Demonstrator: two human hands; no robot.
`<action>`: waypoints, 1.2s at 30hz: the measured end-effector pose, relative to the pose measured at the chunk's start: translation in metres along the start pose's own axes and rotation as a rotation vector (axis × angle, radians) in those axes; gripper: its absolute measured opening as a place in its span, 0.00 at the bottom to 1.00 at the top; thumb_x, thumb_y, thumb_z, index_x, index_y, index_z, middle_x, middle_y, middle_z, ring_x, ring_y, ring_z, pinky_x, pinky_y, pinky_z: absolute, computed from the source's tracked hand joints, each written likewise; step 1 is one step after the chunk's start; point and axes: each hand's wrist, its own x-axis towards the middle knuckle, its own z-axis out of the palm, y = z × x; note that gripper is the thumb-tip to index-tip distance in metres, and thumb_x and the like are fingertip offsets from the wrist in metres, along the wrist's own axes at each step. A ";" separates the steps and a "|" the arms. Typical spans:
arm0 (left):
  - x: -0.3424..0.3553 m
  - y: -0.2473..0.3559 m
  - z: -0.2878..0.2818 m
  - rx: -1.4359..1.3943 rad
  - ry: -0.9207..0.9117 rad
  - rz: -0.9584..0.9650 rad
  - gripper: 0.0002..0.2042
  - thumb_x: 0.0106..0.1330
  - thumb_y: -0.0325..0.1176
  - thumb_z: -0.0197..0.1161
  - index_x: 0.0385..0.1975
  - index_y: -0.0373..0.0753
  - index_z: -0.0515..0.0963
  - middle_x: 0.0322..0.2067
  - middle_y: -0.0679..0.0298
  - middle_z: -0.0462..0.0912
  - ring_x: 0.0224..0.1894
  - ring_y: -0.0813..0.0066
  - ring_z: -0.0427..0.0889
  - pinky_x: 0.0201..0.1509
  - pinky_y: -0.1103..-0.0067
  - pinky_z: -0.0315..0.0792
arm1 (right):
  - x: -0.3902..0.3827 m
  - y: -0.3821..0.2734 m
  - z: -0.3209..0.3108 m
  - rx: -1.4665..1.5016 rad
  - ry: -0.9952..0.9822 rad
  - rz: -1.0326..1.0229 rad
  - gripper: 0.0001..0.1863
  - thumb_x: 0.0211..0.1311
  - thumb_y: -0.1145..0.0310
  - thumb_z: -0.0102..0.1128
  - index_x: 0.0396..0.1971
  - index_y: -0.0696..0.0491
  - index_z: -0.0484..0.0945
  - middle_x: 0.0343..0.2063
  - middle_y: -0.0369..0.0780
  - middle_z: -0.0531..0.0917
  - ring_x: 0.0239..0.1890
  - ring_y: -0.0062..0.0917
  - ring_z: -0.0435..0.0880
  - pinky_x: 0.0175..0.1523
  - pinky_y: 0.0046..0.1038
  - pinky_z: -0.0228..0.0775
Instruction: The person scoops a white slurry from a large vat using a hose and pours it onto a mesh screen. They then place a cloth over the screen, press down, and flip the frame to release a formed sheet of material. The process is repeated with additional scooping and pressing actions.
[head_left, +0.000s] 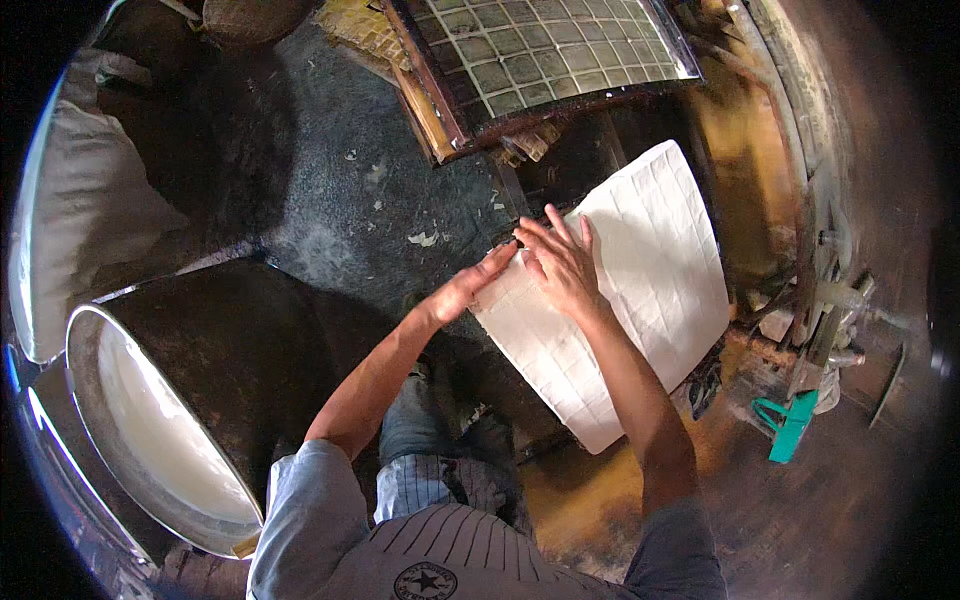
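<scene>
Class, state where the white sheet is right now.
In the head view, the white sheet is right of centre, below the gridded panel, with the left hand and right hand at its upper-left edge.

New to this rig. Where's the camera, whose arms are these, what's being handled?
No machine here: one head-worn fisheye camera looks down, so straight edges bend near its rim. The arms are the wearer's own. The bare left hand and right hand meet at one edge of a white, grid-creased sheet; whether the fingers pinch it is unclear. Its support is mostly hidden. Beyond lies a grid-patterned panel; at left, a round vessel with white contents.
</scene>
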 end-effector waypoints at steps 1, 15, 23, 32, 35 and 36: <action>0.001 0.009 -0.005 -0.262 -0.048 -0.116 0.36 0.70 0.59 0.34 0.70 0.39 0.49 0.70 0.58 0.51 0.71 0.64 0.52 0.72 0.70 0.44 | -0.001 0.002 0.000 -0.001 -0.012 0.005 0.18 0.61 0.64 0.52 0.51 0.47 0.76 0.58 0.33 0.73 0.69 0.31 0.57 0.68 0.57 0.37; 0.044 0.001 -0.019 0.121 0.227 -0.415 0.33 0.68 0.63 0.40 0.65 0.45 0.62 0.62 0.66 0.68 0.64 0.62 0.64 0.66 0.62 0.56 | -0.198 0.033 -0.010 0.537 0.703 0.775 0.20 0.64 0.76 0.46 0.57 0.58 0.69 0.59 0.42 0.71 0.64 0.31 0.65 0.68 0.34 0.51; 0.061 -0.006 0.021 1.211 -0.028 -0.050 0.30 0.68 0.54 0.50 0.61 0.38 0.64 0.59 0.49 0.66 0.61 0.59 0.66 0.59 0.67 0.66 | -0.390 0.030 0.030 0.796 1.029 1.141 0.21 0.63 0.69 0.55 0.55 0.58 0.70 0.52 0.41 0.74 0.51 0.27 0.74 0.57 0.31 0.64; 0.087 0.023 0.010 0.511 0.105 -0.582 0.22 0.64 0.47 0.60 0.52 0.38 0.74 0.43 0.62 0.80 0.43 0.73 0.77 0.50 0.76 0.70 | -0.462 0.123 0.051 1.296 0.980 1.558 0.28 0.60 0.55 0.60 0.57 0.53 0.68 0.47 0.38 0.76 0.46 0.25 0.76 0.50 0.30 0.70; 0.092 0.005 0.020 0.557 0.086 -0.270 0.23 0.60 0.46 0.66 0.47 0.36 0.76 0.34 0.65 0.82 0.33 0.79 0.79 0.38 0.80 0.73 | -0.459 0.162 0.052 1.459 0.884 1.497 0.28 0.60 0.50 0.60 0.54 0.54 0.71 0.41 0.36 0.78 0.38 0.21 0.79 0.40 0.27 0.73; 0.095 0.005 0.014 0.730 0.094 -0.429 0.26 0.55 0.44 0.72 0.48 0.32 0.75 0.44 0.59 0.81 0.47 0.71 0.78 0.53 0.74 0.71 | -0.457 0.175 0.060 1.427 0.862 1.473 0.27 0.60 0.50 0.60 0.52 0.54 0.72 0.38 0.35 0.78 0.35 0.20 0.79 0.37 0.26 0.74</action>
